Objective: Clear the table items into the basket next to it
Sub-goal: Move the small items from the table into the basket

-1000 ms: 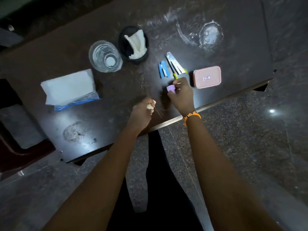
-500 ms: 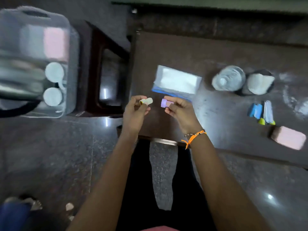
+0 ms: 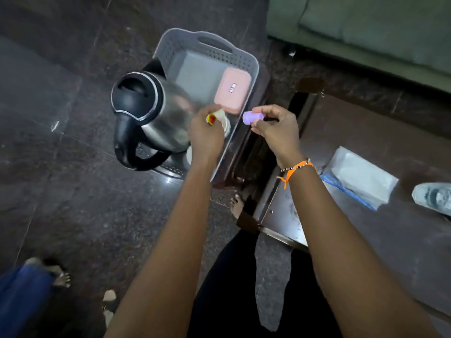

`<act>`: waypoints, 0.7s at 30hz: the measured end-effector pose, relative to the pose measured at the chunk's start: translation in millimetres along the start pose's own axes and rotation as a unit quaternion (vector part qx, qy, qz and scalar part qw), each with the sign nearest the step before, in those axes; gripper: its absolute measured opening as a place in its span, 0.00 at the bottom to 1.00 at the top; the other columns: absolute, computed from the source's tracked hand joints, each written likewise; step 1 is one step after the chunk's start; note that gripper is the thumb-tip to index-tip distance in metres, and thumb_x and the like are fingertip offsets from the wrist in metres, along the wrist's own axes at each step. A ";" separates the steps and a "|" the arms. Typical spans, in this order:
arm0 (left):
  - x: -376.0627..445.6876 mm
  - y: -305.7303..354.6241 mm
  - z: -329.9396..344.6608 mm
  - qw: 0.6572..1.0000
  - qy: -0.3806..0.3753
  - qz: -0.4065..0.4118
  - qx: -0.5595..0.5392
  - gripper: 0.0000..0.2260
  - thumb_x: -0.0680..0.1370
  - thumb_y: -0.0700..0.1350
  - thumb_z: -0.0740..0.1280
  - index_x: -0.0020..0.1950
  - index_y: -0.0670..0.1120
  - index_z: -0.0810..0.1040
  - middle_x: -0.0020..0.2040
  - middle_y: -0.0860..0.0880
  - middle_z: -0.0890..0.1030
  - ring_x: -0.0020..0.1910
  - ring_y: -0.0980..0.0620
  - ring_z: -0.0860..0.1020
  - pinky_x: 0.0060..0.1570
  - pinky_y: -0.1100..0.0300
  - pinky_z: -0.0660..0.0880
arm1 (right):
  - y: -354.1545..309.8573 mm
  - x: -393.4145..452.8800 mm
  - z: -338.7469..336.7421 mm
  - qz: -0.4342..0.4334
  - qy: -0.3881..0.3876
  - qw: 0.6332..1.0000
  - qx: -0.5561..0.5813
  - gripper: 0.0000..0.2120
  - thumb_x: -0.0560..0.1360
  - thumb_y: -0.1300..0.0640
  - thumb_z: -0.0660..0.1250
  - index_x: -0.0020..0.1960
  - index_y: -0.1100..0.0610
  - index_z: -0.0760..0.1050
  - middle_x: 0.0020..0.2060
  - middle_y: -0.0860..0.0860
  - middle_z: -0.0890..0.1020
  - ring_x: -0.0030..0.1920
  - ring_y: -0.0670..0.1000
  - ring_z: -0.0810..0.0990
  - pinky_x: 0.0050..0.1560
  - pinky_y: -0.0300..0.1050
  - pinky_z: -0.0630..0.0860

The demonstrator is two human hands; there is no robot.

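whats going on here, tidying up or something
A person is clearing a table into a grey basket beside it. The left hand holds a small cream piece over the basket; the right hand holds a small purple piece near its rim. A kettle and pink box are already inside.

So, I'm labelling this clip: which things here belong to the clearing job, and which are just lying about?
Job: left hand with small cream item; right hand with purple item; basket; tissue pack.
Lying about: sofa; shoe.
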State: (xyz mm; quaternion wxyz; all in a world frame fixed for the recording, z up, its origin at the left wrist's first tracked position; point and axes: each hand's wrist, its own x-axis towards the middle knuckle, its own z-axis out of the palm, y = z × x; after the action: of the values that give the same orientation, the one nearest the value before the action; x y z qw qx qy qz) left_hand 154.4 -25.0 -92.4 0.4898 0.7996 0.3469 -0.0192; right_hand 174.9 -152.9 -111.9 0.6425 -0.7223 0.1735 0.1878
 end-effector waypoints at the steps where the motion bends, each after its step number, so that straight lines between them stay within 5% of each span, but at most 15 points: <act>1: 12.1 4.3 -1.8 1.000 0.007 0.014 0.020 0.17 0.72 0.31 0.58 0.56 0.42 0.80 0.54 0.44 0.82 0.54 0.47 0.78 0.56 0.59 0.73 | -4.9 7.2 8.9 -0.014 0.001 1.000 -0.018 0.09 0.72 0.69 0.66 0.51 0.64 0.79 0.38 0.54 0.80 0.39 0.52 0.80 0.51 0.53 0.81; 6: 71.6 22.7 0.0 0.998 -0.003 0.006 0.055 0.20 0.73 0.30 0.56 0.61 0.40 0.76 0.62 0.42 0.77 0.60 0.47 0.75 0.50 0.72 0.65 | -34.1 53.0 48.1 -0.108 0.035 0.987 -0.115 0.10 0.70 0.70 0.65 0.48 0.62 0.81 0.44 0.55 0.84 0.44 0.51 0.81 0.49 0.42 0.78; 8: 90.0 26.9 3.9 0.996 -0.032 -0.011 0.083 0.20 0.74 0.31 0.57 0.65 0.40 0.72 0.67 0.42 0.73 0.65 0.47 0.72 0.57 0.68 0.64 | -45.0 71.0 59.1 -0.147 0.031 0.976 -0.160 0.11 0.70 0.69 0.64 0.48 0.62 0.81 0.46 0.56 0.85 0.45 0.52 0.82 0.49 0.39 0.77; 11: 115.7 26.7 8.6 0.986 -0.066 -0.045 0.147 0.20 0.76 0.34 0.57 0.68 0.40 0.69 0.70 0.41 0.69 0.69 0.44 0.68 0.65 0.60 0.64 | -58.0 100.4 73.2 -0.203 -0.001 0.943 -0.265 0.13 0.69 0.68 0.61 0.49 0.61 0.82 0.47 0.57 0.84 0.47 0.56 0.82 0.52 0.47 0.77; 15: 132.3 23.3 13.1 0.974 -0.108 -0.080 0.185 0.17 0.78 0.37 0.57 0.68 0.39 0.68 0.70 0.40 0.68 0.69 0.41 0.67 0.65 0.58 0.64 | -65.9 135.2 85.9 -0.188 -0.068 0.883 -0.424 0.13 0.70 0.65 0.63 0.51 0.58 0.82 0.51 0.58 0.84 0.51 0.57 0.81 0.51 0.43 0.74; 21: 146.1 16.7 20.7 0.963 -0.149 -0.088 0.206 0.14 0.78 0.43 0.61 0.61 0.37 0.72 0.65 0.37 0.73 0.65 0.38 0.71 0.57 0.57 0.69 | -59.0 154.2 104.0 -0.164 -0.141 0.829 -0.516 0.14 0.70 0.67 0.63 0.53 0.60 0.82 0.51 0.60 0.84 0.52 0.58 0.81 0.51 0.42 0.75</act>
State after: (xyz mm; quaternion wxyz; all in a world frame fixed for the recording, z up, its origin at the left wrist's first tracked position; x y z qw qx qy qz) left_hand 281.2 32.1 -144.4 0.3568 0.8377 0.3274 -0.2525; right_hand 333.0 -44.2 -148.0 0.2152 -0.9321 -0.1621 0.2421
